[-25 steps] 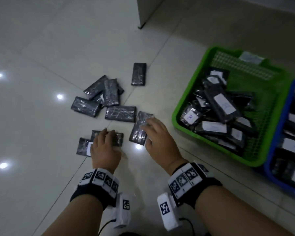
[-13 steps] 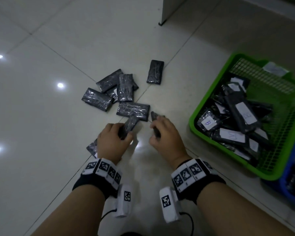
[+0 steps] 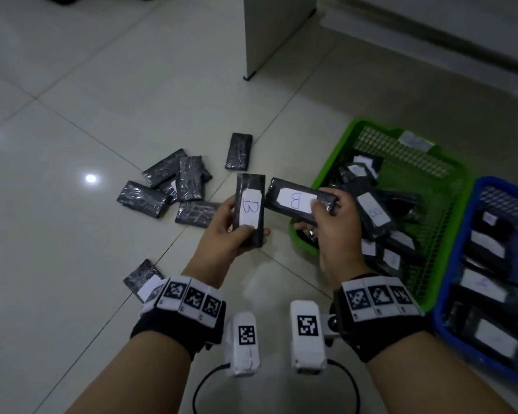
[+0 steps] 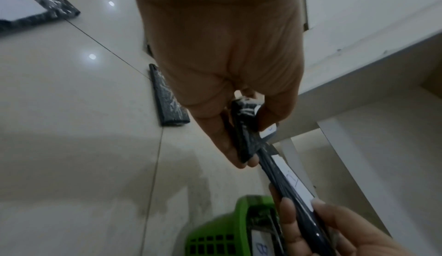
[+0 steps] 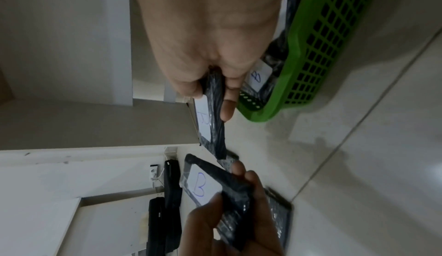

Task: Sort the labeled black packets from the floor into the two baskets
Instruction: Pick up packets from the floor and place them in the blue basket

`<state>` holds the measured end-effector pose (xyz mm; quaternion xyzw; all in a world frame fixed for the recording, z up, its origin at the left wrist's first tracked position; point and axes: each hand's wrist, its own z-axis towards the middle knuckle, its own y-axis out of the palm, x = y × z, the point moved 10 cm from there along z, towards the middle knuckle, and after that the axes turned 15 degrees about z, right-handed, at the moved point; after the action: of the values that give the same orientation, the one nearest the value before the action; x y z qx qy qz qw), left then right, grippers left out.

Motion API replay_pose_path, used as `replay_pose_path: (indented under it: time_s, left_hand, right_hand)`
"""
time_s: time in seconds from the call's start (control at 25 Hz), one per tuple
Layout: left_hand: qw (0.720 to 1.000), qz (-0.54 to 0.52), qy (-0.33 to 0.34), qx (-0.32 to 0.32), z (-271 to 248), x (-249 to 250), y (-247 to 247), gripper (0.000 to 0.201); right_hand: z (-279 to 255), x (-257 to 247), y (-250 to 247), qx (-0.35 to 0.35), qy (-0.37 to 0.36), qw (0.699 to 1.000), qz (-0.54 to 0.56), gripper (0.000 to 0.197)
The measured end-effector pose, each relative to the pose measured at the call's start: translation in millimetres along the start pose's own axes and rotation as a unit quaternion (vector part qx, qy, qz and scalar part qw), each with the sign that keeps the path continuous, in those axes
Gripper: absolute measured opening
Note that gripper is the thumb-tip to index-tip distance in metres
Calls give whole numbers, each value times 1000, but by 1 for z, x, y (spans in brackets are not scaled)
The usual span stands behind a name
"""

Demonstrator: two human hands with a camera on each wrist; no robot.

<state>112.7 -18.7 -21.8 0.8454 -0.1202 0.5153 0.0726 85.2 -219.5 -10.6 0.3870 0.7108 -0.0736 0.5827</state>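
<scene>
your left hand grips one b packet upright, thumb on its label; your right hand pinches another b packet tilted, beside the green basket.

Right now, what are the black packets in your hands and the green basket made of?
The black rectangular packet in the left hand, and the one in the right hand, look wrapped in shiny, crinkly plastic film, since it wrinkles and glints. Their white labels look like matte paper. The green lattice basket seems moulded hard plastic, smooth and slightly glossy.
</scene>
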Motion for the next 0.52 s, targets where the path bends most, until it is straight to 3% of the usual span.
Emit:
replay_pose_path:
  time_s: [0.28, 0.4, 0.52]
  left_hand:
    - [1000, 20, 22, 0, 1, 9, 62, 48]
    - [996, 80, 42, 20, 3, 10, 90, 39]
    - [982, 173, 62, 46, 9, 4, 111, 28]
  right_hand:
    - [-3, -48, -93, 84, -89, 984, -127, 26]
    - [-6, -56, -133, 93, -96, 951, -278, 21]
    - [-3, -58, -166, 121, -106, 926, -341, 20]
